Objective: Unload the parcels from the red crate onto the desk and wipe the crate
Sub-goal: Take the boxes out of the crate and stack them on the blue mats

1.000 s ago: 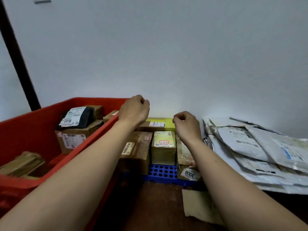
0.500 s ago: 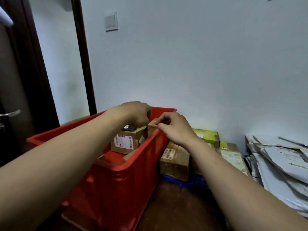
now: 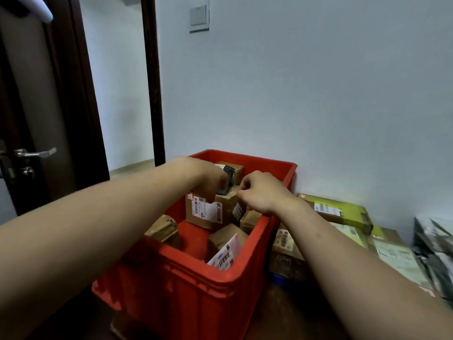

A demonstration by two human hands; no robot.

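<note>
The red crate [image 3: 245, 273] stands on the dark desk [image 3: 282, 315] and holds several brown parcels. A labelled brown box [image 3: 208, 217] sits in its middle with a black parcel [image 3: 230, 176] on top. My left hand [image 3: 208, 177] reaches in from the left, its fingers curled round the black parcel's near side. My right hand [image 3: 262, 192] hovers over the crate's right half, fingers curled at the brown box's top corner, with nothing visible in it. A taped bundle [image 3: 164, 229] and a box with a white label [image 3: 225, 246] lie nearer me.
Right of the crate, against the wall, the desk carries a green box [image 3: 338, 209], brown boxes [image 3: 284, 251] and grey mailer bags [image 3: 434, 249]. A dark door [image 3: 36, 106] with a metal handle [image 3: 36, 153] stands open at the left.
My view swung left from the desk parcels to the crate. Both hands moved from above the desk pile into the crate, and the left one closed on the black parcel.
</note>
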